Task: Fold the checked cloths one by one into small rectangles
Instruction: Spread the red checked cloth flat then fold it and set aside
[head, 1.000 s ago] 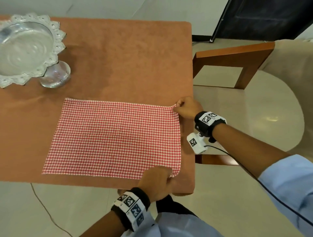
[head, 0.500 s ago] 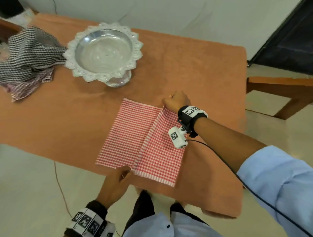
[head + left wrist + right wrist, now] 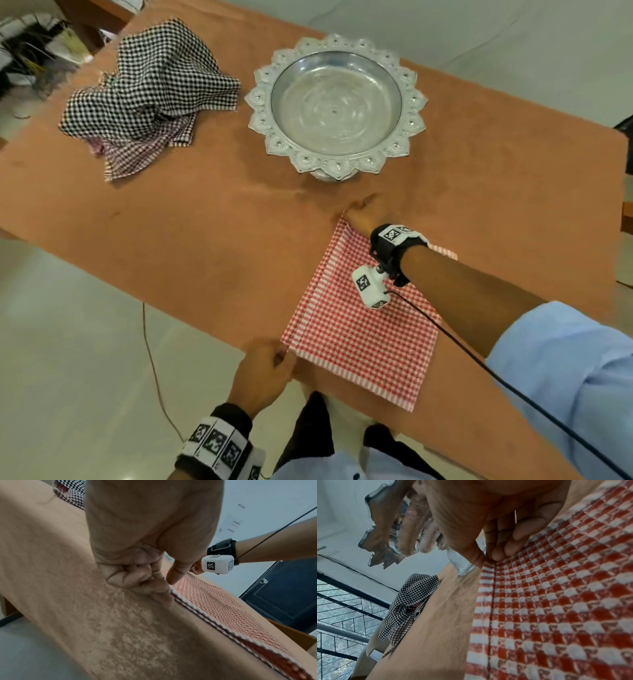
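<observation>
I am looking at the red checked cloth (image 3: 363, 329) lying folded in two at the near right of the table (image 3: 205, 240). My left hand (image 3: 262, 375) is pinching its near left corner with curled fingers (image 3: 137, 580), and my right hand (image 3: 368, 214) is pinching the far left corner. The black checked cloth (image 3: 150, 82) is sitting crumpled at far left, beside the silver tray (image 3: 337, 102).
</observation>
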